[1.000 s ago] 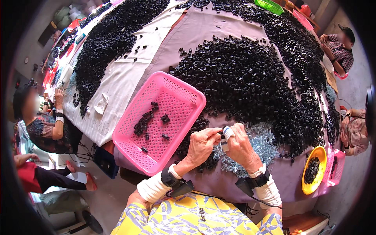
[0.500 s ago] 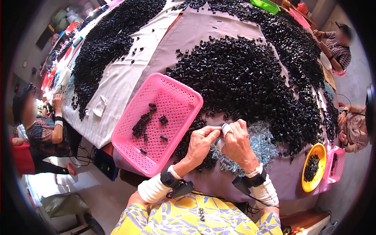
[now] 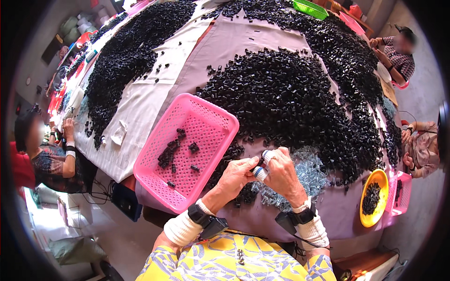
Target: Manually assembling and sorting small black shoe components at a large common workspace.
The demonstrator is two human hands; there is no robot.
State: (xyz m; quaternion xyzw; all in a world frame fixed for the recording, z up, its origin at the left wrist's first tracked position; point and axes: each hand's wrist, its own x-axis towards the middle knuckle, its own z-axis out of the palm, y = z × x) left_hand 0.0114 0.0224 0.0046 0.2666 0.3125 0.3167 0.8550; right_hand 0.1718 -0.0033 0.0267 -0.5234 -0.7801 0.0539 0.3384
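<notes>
My left hand (image 3: 233, 177) and my right hand (image 3: 281, 174) meet in front of me, fingers pinched together. Whatever lies between the fingertips is too small to make out. White wraps with blue stripes (image 3: 260, 173) cover some fingers of the right hand. Beneath that hand spreads a heap of small clear bluish pieces (image 3: 311, 175). Beyond both hands rises a big pile of small black plastic parts (image 3: 276, 93). At my left hand's side is a pink perforated basket (image 3: 187, 199), which holds a few black parts (image 3: 168, 152).
A yellow bowl (image 3: 383, 187) of black pieces stands at the right edge by a smaller pink basket (image 3: 403, 196). A green basket (image 3: 311, 8) sits at the far side. Co-workers sit left (image 3: 51, 159) and right (image 3: 398, 51). More black parts (image 3: 126, 51) cover the far left cloth.
Both hands stay together and have shifted only slightly, with the right hand's fingers turned a little. The whole view has moved slightly. The basket's contents look the same.
</notes>
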